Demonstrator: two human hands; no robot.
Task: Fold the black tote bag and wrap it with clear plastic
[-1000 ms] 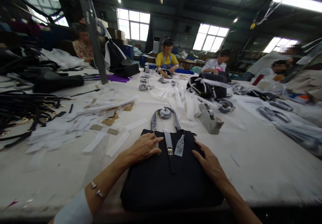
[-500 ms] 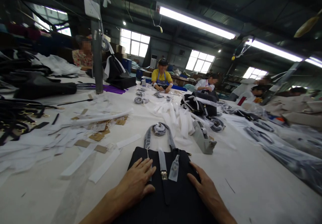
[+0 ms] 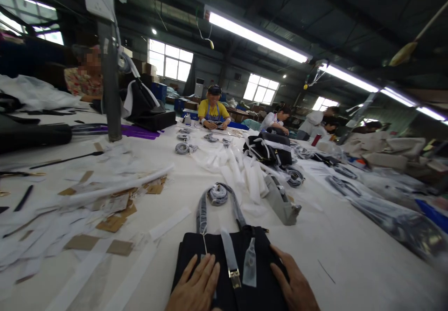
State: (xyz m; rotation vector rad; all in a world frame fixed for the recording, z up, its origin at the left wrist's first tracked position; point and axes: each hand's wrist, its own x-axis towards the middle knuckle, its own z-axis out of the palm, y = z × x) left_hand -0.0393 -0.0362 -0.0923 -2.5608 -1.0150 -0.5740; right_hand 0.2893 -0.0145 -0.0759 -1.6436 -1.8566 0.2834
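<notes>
A black bag [image 3: 259,264] lies on the white table at the bottom centre, its wrapped handle [image 3: 201,210] stretched away from me. My left hand [image 3: 198,285] rests flat on the bag's left part, fingers extended. Along the right edge lies my right hand [image 3: 294,278], thumb and fingers apart, touching the bag's side. Between the hands are a strap with a metal buckle [image 3: 234,277] and a tag in a clear sleeve [image 3: 249,266]. A wrapped coil [image 3: 217,194] sits inside the handle loop.
Paper strips and brown card pieces [image 3: 114,220] cover the table's left. A grey tape dispenser [image 3: 282,203] stands beyond the bag, near white wrapping and another black bag [image 3: 269,148]. A metal post [image 3: 111,78] rises at left. A person in yellow [image 3: 213,108] works opposite.
The view has shifted, so the bag and both hands appear lower. My left hand still lies on the bag, and my right hand still touches its right edge.
</notes>
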